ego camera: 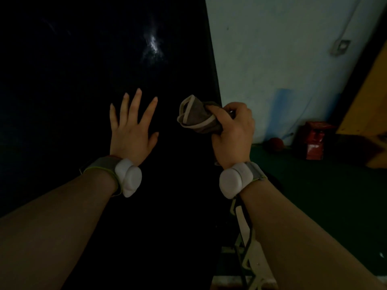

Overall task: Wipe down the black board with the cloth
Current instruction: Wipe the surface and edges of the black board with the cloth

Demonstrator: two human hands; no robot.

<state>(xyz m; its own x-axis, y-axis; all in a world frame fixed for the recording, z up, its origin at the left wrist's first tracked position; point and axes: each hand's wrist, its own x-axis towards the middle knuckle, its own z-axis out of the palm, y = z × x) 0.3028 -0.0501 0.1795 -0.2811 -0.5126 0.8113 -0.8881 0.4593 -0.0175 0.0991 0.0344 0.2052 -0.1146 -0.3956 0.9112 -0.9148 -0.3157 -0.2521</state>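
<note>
- Head view: the board [83, 70] fills the left and centre, dark and glossy, with a pale smear or glare patch [152, 47] high up near its middle.
- The left hand [132, 126] is in front of the board with its fingers straight and fanned apart; whether the palm touches the surface cannot be told.
- The right hand [232, 130] has its fingers and thumb curled round the cloth [196, 116], which is bunched into a wad that sticks out to the left of the fist, near the board's right edge.
- The cloth looks held off the board rather than pressed to it, though the dark makes that uncertain.
- Each wrist carries a strap with a white puck.
- Right of the board stands a pale wall [282, 59]; at its foot lie a red box [314, 141] and a red ball [275, 144] on a green floor.
- Judged step: readying the cloth, wiping not yet under way here.
- Next move calls for laying the wad flat against the board and sweeping it in overlapping passes, likely reaching up to the pale patch, with the left hand out of the path.
</note>
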